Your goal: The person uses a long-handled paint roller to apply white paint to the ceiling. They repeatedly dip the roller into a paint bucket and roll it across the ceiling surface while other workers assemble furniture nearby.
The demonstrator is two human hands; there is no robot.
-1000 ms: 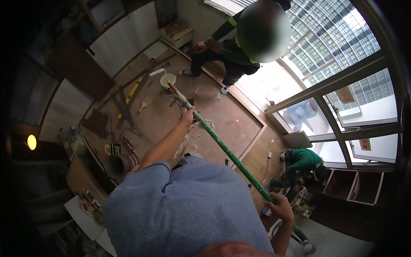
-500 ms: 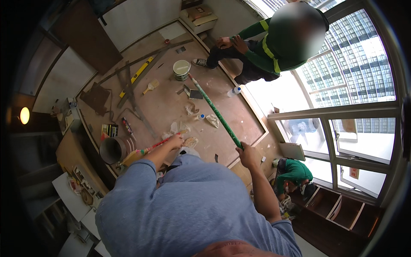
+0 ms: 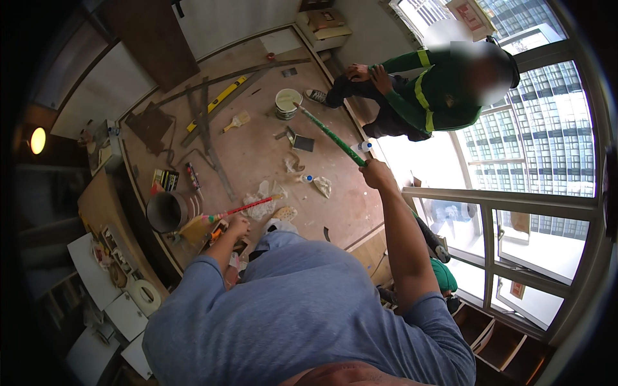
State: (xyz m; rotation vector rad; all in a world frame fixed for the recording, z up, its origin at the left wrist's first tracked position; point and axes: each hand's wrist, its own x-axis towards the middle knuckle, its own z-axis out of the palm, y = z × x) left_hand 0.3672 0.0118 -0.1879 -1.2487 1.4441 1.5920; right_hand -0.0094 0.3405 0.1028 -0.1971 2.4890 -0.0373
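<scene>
My right hand [image 3: 376,172] is closed around a long green pole [image 3: 328,134], whose upper tip lies over a white bucket [image 3: 288,114]; its rear end passes behind my forearm. My left hand [image 3: 237,227] is low by my waist, fingers curled beside orange-and-black items [image 3: 217,233] and a long red stick [image 3: 251,205]; what it holds is hidden. A paintbrush [image 3: 235,122], a yellow level [image 3: 215,103], a dark tray [image 3: 302,143] and crumpled wrappings lie on the pinkish board [image 3: 257,161].
A person in green [image 3: 444,90] with hands at one knee is at the board's upper right; another [image 3: 444,276] is partly visible lower right. A metal cylinder [image 3: 164,212] stands left, beside a cluttered cabinet. Windows line the right. A water bottle [image 3: 362,148] stands near the board's edge.
My left hand left the pole and moved down toward my waist. My right hand carried the pole up and forward. The roller seen earlier at its tip no longer shows.
</scene>
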